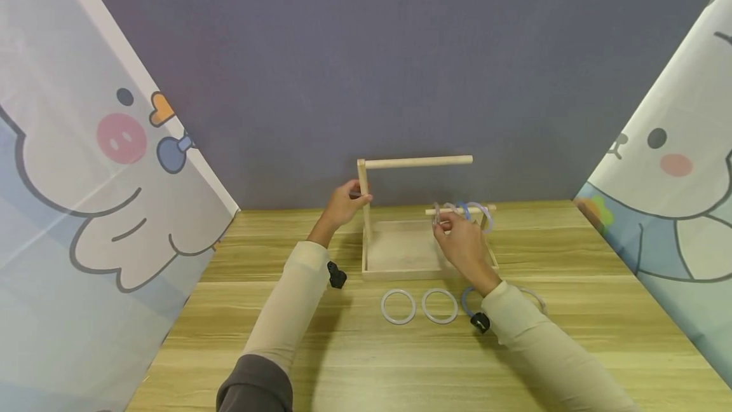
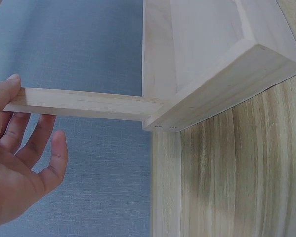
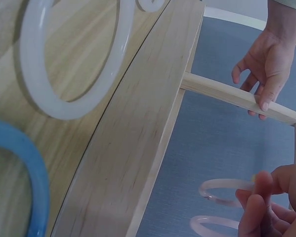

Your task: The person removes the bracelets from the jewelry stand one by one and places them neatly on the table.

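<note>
My left hand [image 1: 343, 203] holds the upright post [image 1: 364, 178] of a wooden rack, thumb on one face and fingers behind; in the left wrist view the post [image 2: 93, 103] joins the tray base. With thumb and fingertips, my right hand [image 1: 462, 243] pinches a pale translucent bangle [image 1: 436, 210] at the left end of the short lower rod [image 1: 429, 212]. In the right wrist view this bangle [image 3: 222, 182] stands out from the fingertips. Farther right on that rod hang a blue bangle [image 1: 464, 210], a lilac bangle [image 1: 488, 220] and another pale one.
A long upper rod [image 1: 420, 162] extends right from the post top. On the table before the tray [image 1: 400, 274] lie two white bangles [image 1: 398, 322], a blue bangle [image 1: 464, 301] and a pale one [image 1: 540, 301], partly behind my right sleeve. A grey panel [image 1: 366, 68] stands behind.
</note>
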The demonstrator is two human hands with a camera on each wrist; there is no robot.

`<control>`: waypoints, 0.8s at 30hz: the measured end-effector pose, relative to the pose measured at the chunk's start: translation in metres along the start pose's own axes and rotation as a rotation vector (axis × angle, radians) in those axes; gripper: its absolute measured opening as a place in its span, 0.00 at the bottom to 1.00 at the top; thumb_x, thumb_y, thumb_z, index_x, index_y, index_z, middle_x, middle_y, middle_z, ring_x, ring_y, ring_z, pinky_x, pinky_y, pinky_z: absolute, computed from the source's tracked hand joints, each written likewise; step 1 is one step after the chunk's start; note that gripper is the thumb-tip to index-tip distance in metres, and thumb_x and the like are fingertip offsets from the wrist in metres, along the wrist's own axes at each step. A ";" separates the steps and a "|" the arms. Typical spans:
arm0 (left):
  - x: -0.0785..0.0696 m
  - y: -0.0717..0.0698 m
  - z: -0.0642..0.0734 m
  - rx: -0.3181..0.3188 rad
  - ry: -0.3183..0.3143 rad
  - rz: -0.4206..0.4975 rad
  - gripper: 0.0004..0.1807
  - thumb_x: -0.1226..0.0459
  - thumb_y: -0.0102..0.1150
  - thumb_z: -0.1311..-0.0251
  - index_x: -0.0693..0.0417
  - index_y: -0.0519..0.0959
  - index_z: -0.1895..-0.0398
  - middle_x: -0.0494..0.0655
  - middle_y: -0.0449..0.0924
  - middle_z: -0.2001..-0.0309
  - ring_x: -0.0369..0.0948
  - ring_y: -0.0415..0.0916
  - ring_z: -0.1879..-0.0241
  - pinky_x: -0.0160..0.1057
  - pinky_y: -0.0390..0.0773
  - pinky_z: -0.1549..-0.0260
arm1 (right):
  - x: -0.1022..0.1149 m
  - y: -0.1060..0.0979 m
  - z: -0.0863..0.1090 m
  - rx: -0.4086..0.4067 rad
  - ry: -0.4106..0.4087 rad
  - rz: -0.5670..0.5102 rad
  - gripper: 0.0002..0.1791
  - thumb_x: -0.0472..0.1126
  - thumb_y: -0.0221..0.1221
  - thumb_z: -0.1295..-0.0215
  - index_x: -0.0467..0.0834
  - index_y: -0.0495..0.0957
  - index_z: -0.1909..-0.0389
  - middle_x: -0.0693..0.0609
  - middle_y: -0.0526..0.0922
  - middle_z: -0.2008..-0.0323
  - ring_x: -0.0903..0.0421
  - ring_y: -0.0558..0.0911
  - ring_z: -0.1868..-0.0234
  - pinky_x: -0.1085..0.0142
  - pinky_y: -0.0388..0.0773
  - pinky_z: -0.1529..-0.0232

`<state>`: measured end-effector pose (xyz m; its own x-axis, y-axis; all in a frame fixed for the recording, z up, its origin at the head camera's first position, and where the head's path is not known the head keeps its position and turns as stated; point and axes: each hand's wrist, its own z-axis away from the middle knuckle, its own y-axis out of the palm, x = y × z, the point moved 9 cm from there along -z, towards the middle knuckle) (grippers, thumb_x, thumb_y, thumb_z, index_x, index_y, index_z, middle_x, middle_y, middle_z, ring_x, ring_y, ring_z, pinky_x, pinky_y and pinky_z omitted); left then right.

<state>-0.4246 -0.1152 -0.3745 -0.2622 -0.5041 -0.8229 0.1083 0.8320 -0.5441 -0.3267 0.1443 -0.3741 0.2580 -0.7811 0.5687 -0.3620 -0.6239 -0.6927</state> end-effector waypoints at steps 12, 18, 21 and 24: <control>0.001 0.000 0.000 0.003 -0.014 -0.006 0.23 0.57 0.60 0.28 0.56 0.75 0.35 0.53 0.79 0.40 0.52 0.78 0.40 0.53 0.80 0.43 | 0.004 -0.008 -0.003 -0.054 -0.028 -0.001 0.11 0.39 0.64 0.35 0.38 0.85 0.56 0.43 0.91 0.65 0.48 0.87 0.78 0.66 0.70 0.85; 0.000 0.000 0.000 -0.004 -0.007 -0.003 0.22 0.58 0.61 0.28 0.56 0.76 0.36 0.53 0.80 0.41 0.52 0.79 0.41 0.53 0.80 0.43 | 0.005 -0.009 -0.003 -0.050 -0.028 -0.017 0.12 0.39 0.64 0.36 0.37 0.85 0.55 0.43 0.91 0.64 0.49 0.86 0.79 0.66 0.68 0.87; 0.000 0.000 0.000 -0.005 -0.007 -0.002 0.21 0.58 0.61 0.28 0.56 0.76 0.36 0.53 0.80 0.41 0.52 0.79 0.41 0.53 0.80 0.43 | 0.006 -0.009 -0.003 -0.042 -0.028 -0.030 0.12 0.39 0.65 0.36 0.37 0.85 0.55 0.42 0.91 0.64 0.50 0.85 0.80 0.66 0.68 0.87; 0.000 0.001 0.000 -0.002 -0.008 -0.002 0.22 0.59 0.60 0.28 0.57 0.75 0.35 0.53 0.79 0.41 0.53 0.78 0.40 0.53 0.80 0.42 | 0.008 -0.008 -0.003 -0.036 -0.030 -0.033 0.12 0.39 0.65 0.36 0.37 0.85 0.55 0.43 0.91 0.64 0.51 0.85 0.80 0.67 0.68 0.86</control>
<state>-0.4240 -0.1146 -0.3745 -0.2550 -0.5074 -0.8231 0.1056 0.8316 -0.5453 -0.3243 0.1435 -0.3626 0.2966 -0.7612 0.5768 -0.3845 -0.6480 -0.6575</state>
